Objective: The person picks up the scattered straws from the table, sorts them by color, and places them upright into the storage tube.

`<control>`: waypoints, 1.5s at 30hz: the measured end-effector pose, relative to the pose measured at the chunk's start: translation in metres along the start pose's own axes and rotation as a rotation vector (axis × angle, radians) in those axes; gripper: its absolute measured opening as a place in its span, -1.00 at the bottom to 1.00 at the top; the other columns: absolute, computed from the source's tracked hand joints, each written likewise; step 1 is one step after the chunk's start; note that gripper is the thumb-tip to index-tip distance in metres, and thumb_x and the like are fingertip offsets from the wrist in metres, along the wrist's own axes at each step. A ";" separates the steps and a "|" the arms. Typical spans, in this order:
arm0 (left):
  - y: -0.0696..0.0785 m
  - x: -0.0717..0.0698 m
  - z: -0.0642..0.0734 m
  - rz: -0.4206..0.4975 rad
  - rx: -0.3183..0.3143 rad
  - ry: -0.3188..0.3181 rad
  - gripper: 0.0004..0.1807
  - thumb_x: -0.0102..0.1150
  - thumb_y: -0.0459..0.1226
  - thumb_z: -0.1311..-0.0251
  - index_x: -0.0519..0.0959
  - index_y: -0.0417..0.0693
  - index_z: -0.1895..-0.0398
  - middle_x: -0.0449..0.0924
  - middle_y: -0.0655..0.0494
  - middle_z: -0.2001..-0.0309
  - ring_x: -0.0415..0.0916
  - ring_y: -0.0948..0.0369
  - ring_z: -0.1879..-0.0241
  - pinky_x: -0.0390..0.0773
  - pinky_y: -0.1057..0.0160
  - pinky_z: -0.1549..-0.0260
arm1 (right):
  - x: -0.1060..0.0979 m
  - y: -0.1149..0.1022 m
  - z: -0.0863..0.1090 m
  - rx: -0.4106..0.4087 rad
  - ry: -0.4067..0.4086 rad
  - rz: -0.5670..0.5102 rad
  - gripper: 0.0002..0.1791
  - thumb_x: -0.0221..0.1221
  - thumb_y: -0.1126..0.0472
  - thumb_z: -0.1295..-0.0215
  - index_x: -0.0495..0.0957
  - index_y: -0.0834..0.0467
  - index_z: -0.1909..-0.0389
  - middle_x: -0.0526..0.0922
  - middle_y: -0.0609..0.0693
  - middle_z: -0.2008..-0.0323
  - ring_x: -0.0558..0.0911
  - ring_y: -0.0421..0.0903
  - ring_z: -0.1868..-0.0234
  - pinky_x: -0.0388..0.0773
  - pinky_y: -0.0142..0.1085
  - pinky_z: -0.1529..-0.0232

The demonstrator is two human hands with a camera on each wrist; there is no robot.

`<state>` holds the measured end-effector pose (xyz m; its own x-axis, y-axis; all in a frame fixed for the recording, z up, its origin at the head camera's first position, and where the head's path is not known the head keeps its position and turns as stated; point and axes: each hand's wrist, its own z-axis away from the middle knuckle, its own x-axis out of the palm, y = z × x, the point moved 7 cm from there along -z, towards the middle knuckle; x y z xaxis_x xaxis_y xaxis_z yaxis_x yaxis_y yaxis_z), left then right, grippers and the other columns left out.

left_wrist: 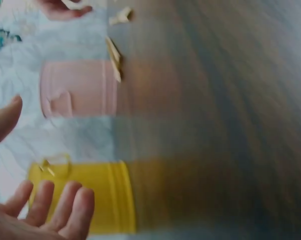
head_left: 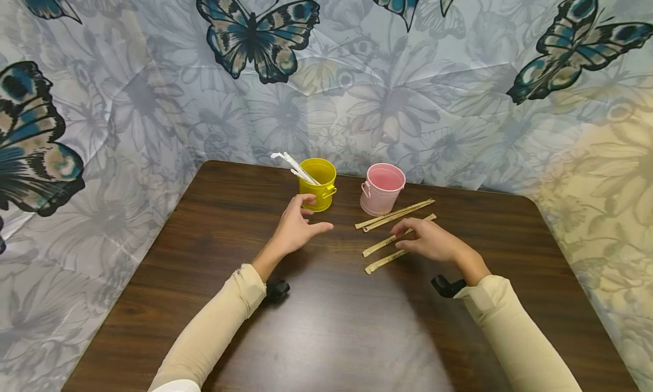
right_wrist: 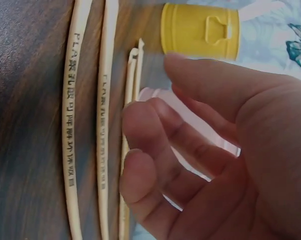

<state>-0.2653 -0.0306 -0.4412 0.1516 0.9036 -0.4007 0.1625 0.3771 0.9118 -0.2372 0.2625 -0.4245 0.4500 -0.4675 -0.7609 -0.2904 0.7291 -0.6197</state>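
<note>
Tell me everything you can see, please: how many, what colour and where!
Bucket: one, yellow, at the table's back
Bucket: one, pink, right of the yellow one
Thin printed sticks: four, tan, on the table near the pink bucket
Straw-like sticks: at least two, white, in the yellow bucket
Table: one, brown, underneath
Butterfly cloth: grey-blue, behind
Sleeves: two, cream, on the arms
Wrist pieces: two, black, at the wrists
Left hand: one, bare, by the yellow bucket
Right hand: one, bare, by the tan sticks
</note>
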 end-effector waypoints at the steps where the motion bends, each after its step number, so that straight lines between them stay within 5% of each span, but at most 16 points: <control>1: 0.006 0.006 -0.002 0.009 0.023 -0.021 -0.10 0.58 -0.11 -0.03 0.30 -0.09 -0.40 0.41 -0.10 -0.33 0.53 -0.12 -0.23 0.60 -0.05 -0.21 | -0.001 0.003 0.001 0.007 -0.001 -0.005 -0.61 0.28 0.16 -0.38 0.56 0.27 -0.13 0.65 0.24 -0.04 0.65 -0.04 0.19 0.61 -0.34 0.24; 7: 0.035 0.046 -0.023 0.039 0.132 -0.123 -0.14 0.56 -0.12 -0.07 0.33 -0.01 -0.42 0.45 -0.10 -0.35 0.56 -0.07 -0.24 0.60 0.01 -0.24 | -0.005 0.021 0.005 0.040 0.034 -0.040 -0.58 0.33 0.15 -0.34 0.56 0.26 -0.12 0.64 0.26 -0.05 0.65 -0.09 0.29 0.61 -0.36 0.30; 10: 0.041 0.061 -0.034 0.015 0.154 -0.143 -0.15 0.55 -0.13 -0.08 0.33 0.00 -0.43 0.45 -0.03 -0.35 0.55 -0.04 -0.25 0.60 0.05 -0.24 | -0.001 0.027 0.004 0.031 0.052 -0.001 -0.61 0.37 0.14 -0.30 0.60 0.23 -0.07 0.68 0.20 -0.01 0.66 -0.04 0.17 0.60 -0.34 0.20; 19: 0.063 0.087 -0.065 -0.137 0.236 -0.093 -0.01 0.55 -0.05 -0.06 0.22 -0.03 -0.52 0.32 -0.09 -0.39 0.41 -0.02 -0.33 0.50 0.07 -0.32 | 0.011 0.034 0.005 0.009 0.058 0.081 -0.67 0.41 0.11 -0.25 0.67 0.17 0.02 0.74 0.06 0.08 0.68 0.04 0.00 0.62 -0.14 0.03; 24: 0.065 0.094 -0.083 -0.164 0.207 -0.082 0.06 0.54 0.02 -0.05 0.15 0.02 -0.56 0.26 -0.01 -0.45 0.34 0.08 -0.39 0.43 0.06 -0.40 | 0.025 0.034 0.003 -0.020 0.038 0.086 -0.70 0.40 0.14 -0.25 0.67 0.17 0.05 0.71 0.06 0.09 0.66 0.01 0.03 0.63 -0.09 0.02; 32: 0.050 0.109 -0.109 -0.148 0.123 -0.132 0.20 0.57 0.11 0.03 0.02 0.09 -0.61 0.13 0.02 -0.53 0.26 0.07 -0.47 0.41 0.03 -0.43 | 0.038 0.030 0.001 -0.078 0.055 0.116 -0.86 0.42 0.24 -0.20 0.68 0.10 0.25 0.64 -0.01 0.17 0.58 -0.13 0.16 0.55 -0.30 0.16; 45: 0.047 0.122 -0.125 -0.035 0.089 -0.129 0.40 0.66 0.07 0.17 -0.13 0.12 -0.64 0.10 0.00 -0.53 0.30 0.06 -0.42 0.46 -0.01 -0.37 | 0.029 0.019 0.002 -0.155 0.064 0.174 -0.91 0.39 0.21 -0.25 0.66 -0.02 0.35 0.62 -0.14 0.25 0.57 -0.19 0.19 0.55 -0.30 0.16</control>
<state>-0.3612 0.1228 -0.4365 0.2671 0.8546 -0.4453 0.2551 0.3828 0.8879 -0.2278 0.2635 -0.4580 0.3283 -0.3758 -0.8666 -0.4875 0.7184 -0.4962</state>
